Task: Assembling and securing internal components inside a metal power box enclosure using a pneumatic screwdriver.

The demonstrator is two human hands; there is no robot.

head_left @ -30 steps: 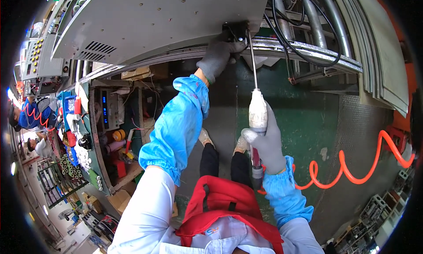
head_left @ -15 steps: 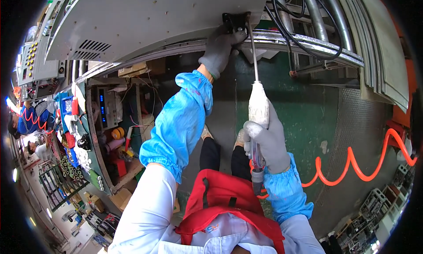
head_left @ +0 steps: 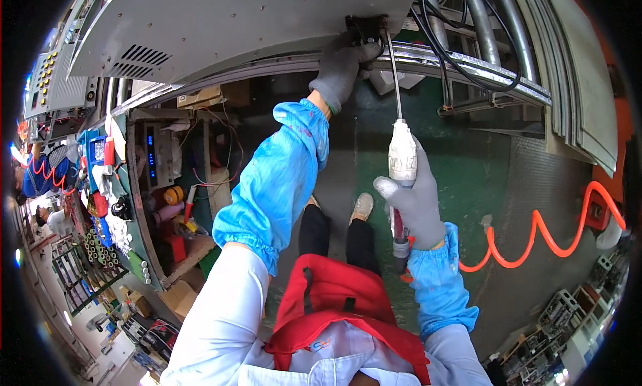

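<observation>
My left hand point(head_left: 336, 71), in a grey glove, is closed round a black fitting point(head_left: 366, 29) at the near right corner of a large grey metal panel point(head_left: 221, 28). Its fingers partly cover the fitting, so its exact kind stays hidden. My right hand point(head_left: 422, 195), gloved too, grips a white-bodied air screwdriver point(head_left: 402, 153), with the thumb sticking out to the left. The tool's long thin bit point(head_left: 395, 75) points away from me, and its tip reaches the panel corner just right of the black fitting. Whether it sits in a screw cannot be made out.
An orange coiled air hose point(head_left: 535, 242) runs off to the right. Black cables point(head_left: 438, 51) hang over a metal frame point(head_left: 468, 68). Flat panels point(head_left: 568, 71) stand at the far right. On the left is a cluttered workbench point(head_left: 150, 205) with tools and a lit electrical unit.
The screwdriver and my right hand have shifted slightly right and away from me, and the right thumb has come off the tool's body. My left hand still holds the fitting. One foot has moved forward.
</observation>
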